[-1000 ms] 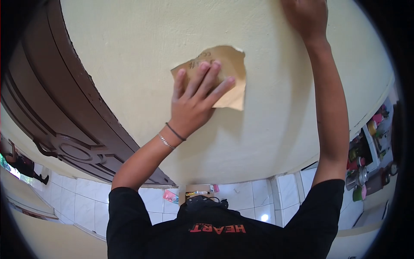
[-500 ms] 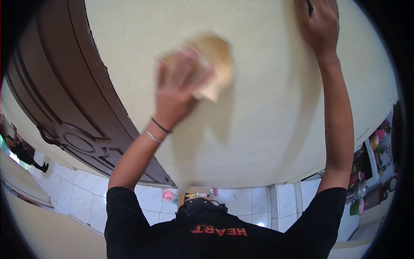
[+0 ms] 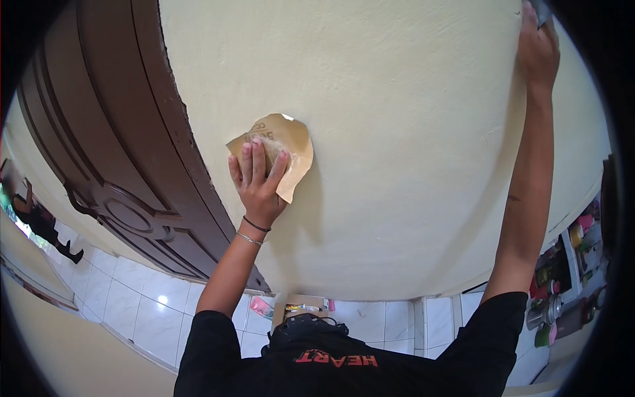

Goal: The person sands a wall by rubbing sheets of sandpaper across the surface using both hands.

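Against the pale yellow wall (image 3: 397, 165), my left hand (image 3: 258, 185) lies on a torn piece of brown paper (image 3: 297, 149) with printed marks near its upper edge. Its fingers are spread and press the paper flat to the wall. Far up at the right, my right hand (image 3: 539, 53) is raised by the wall, its fingers around a small grey-dark object (image 3: 542, 12) cut off by the frame's top edge. What that object is cannot be made out.
A brown panelled door (image 3: 112, 132) stands at the left. Beyond it a person (image 3: 40, 218) is on the tiled floor. Below the wall is a cardboard box (image 3: 281, 311) beside a pink packet (image 3: 261, 306). Shelves with pots (image 3: 549, 311) are at the right.
My left hand and the paper have shifted left and, since the last earlier frame, lower on the wall. My right hand has moved rightward, and the object in it now shows more.
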A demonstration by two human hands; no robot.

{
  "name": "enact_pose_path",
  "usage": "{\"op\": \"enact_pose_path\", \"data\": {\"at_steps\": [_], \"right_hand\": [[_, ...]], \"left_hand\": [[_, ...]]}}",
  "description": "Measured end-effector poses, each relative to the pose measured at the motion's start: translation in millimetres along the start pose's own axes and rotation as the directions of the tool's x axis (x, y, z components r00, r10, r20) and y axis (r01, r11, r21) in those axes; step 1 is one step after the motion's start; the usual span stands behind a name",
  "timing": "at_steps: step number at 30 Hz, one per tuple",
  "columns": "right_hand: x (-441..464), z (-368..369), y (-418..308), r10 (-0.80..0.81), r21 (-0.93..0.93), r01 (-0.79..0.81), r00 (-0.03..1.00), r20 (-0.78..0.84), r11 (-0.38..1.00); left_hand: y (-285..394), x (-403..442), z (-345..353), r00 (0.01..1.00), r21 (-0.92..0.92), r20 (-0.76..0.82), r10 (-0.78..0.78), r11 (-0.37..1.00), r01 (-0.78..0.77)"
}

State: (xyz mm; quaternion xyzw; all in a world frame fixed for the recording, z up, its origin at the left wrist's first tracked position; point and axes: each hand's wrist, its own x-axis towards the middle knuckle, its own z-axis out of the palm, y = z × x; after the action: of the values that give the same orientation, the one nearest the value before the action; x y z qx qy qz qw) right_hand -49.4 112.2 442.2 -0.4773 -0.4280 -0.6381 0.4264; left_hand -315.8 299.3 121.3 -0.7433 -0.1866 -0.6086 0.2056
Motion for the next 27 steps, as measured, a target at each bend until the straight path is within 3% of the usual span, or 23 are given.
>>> {"op": "enact_pose_path", "data": {"at_steps": [2, 4, 6, 7, 8, 10, 12, 13, 16, 17, 18, 19, 20, 22, 24, 26, 27], "right_hand": [[-6.2, 9.8, -16.7, -0.165, -0.15, 0.152, 0.984, -0.073, 0.977], [-48.3, 7.5, -75.9, -0.345, -0.19, 0.387, 0.912, 0.223, 0.902], [-87.1, 1.7, -110.7, -0.649, 0.235, 0.612, 0.644, 0.405, 0.755], [-97.0, 2.1, -126.8, -0.734, 0.327, 0.659, 0.579, 0.355, 0.677], [-90.7, 3.2, -124.5, -0.73, 0.323, 0.657, 0.583, 0.355, 0.681], [-60.1, 16.6, -108.2, -0.588, 0.285, 0.515, 0.703, 0.4, 0.809], [-8.7, 20.7, -98.7, -0.43, 0.047, 0.429, 0.887, 0.166, 0.902], [6.8, 25.7, -92.5, -0.364, 0.026, 0.363, 0.93, 0.056, 0.931], [-6.8, 43.9, -101.8, -0.357, -0.14, 0.355, 0.934, 0.011, 0.924], [-27.0, 39.1, -123.0, -0.378, -0.004, 0.38, 0.921, 0.092, 0.925], [-47.0, 34.7, -142.6, -0.496, 0.119, 0.482, 0.846, 0.197, 0.868], [-68.9, 36.7, -151.5, -0.648, 0.308, 0.577, 0.727, 0.228, 0.756], [-84.9, 42.1, -158.6, -0.724, 0.431, 0.614, 0.674, 0.149, 0.661], [-74.1, 40.2, -148.6, -0.708, 0.383, 0.609, 0.671, 0.217, 0.695], [-30.4, 31.9, -128.5, -0.56, 0.089, 0.555, 0.804, 0.198, 0.827], [11.6, 53.9, -76.5, -0.449, -0.068, 0.445, 0.889, -0.084, 0.893], [19.2, 44.2, -70.7, -0.355, -0.034, 0.353, 0.931, -0.084, 0.935]], "left_hand": [[-1.0, -6.9, 1.9, 0.999, 0.028, -0.019, -0.026, 0.999, 0.026], [-2.2, -11.8, 4.5, 0.998, 0.045, -0.01, -0.055, 0.997, 0.055], [-2.5, -16.1, 4.3, 0.997, 0.058, 0.009, -0.076, 0.995, 0.076], [-2.3, -18.4, 3.1, 0.996, 0.07, 0.029, -0.08, 0.994, 0.078], [-3.9, -18.4, 3.7, 0.996, 0.085, 0.04, -0.083, 0.993, 0.079], [-6.8, -23.4, 5.3, 0.997, 0.087, 0.026, -0.068, 0.994, 0.065], [-7.8, -28.7, 6.1, 0.998, 0.092, 0.012, -0.065, 0.994, 0.064], [-7.8, -30.9, 6.2, 0.998, 0.087, 0.004, -0.066, 0.994, 0.065], [-9.2, -37.0, 7.2, 0.997, 0.084, 0.004, -0.077, 0.994, 0.076], [-9.9, -39.2, 6.9, 0.997, 0.079, 0.009, -0.083, 0.994, 0.082], [-10.2, -39.8, 6.3, 0.996, 0.081, 0.017, -0.09, 0.993, 0.089], [-9.8, -38.8, 6.1, 0.996, 0.076, 0.01, -0.089, 0.993, 0.088], [-9.7, -39.1, 5.5, 0.996, 0.068, 0.008, -0.083, 0.994, 0.083], [-11.3, -40.6, 6.5, 0.997, 0.081, 0.017, -0.079, 0.994, 0.078], [-12.5, -42.5, 8.3, 0.998, 0.096, -0.002, -0.067, 0.993, 0.067], [-12.6, -42.9, 7.6, 0.997, 0.087, -0.006, -0.072, 0.994, 0.072], [-12.1, -42.6, 7.2, 0.997, 0.077, -0.012, -0.071, 0.994, 0.071]]}}
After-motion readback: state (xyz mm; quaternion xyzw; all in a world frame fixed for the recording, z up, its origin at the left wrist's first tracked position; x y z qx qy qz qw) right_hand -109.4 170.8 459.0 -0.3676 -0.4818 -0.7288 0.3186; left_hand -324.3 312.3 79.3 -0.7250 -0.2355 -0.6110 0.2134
